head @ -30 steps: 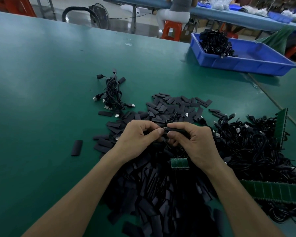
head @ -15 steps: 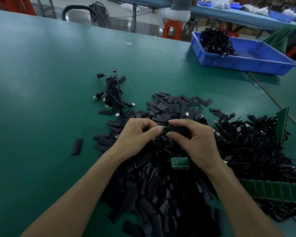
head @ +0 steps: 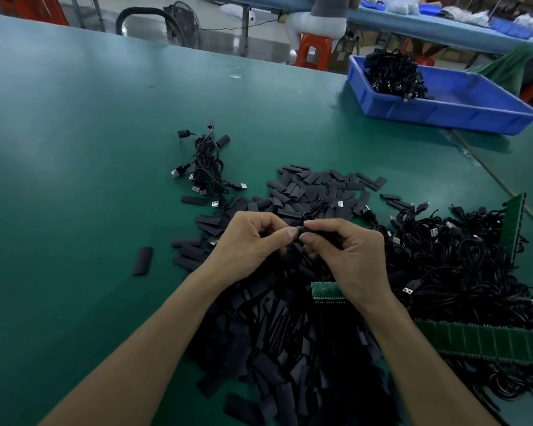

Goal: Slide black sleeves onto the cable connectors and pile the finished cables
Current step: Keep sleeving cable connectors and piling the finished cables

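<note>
Lying alone at the left on the green table [head: 74,149] is one loose sleeve [head: 142,261]. Next comes a small pile of cables [head: 206,167], a bit beyond the hands. In the middle, the left hand [head: 250,244] pinches one end of a black sleeve [head: 320,233] with curled fingers. The right hand [head: 348,250] grips the rest of it, over a big heap of sleeves [head: 290,348]. A tangle of cables [head: 462,259] lies at the right.

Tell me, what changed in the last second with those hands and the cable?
Barely anything. The left hand, pinching the cable end, and the right hand, pinching the black tubular sleeve, edged slightly closer together. Nothing picked up or released. The bundle of finished cables, the pile of loose sleeves, the tangled black cables and the blue plastic tray stayed put.
</note>
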